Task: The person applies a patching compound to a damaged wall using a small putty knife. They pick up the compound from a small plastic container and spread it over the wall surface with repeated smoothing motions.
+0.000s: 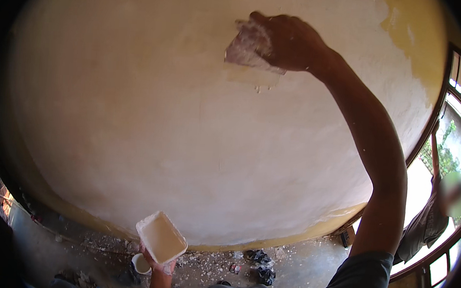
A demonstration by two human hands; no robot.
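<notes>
My right hand (294, 41), its arm stretched up, grips a broad flat scraper (243, 49) smeared with pale filler. The blade lies against the wall (177, 135), which has a whitish coat over much of it. Just below the blade, a few small blobs of filler (259, 90) stand out on the wall. Low down, my left hand (163, 267) holds up a square tub (175, 229) from underneath. Cream-coloured filler is inside the tub, and its rim is crusted.
Yellow bare paint (414, 42) shows at the wall's upper right. White crumbs litter the grey floor (307, 264), with black plastic bags (265, 275) and a white bucket (141, 264). At the right, a person (428, 227) with a raised arm is at the dark-framed opening.
</notes>
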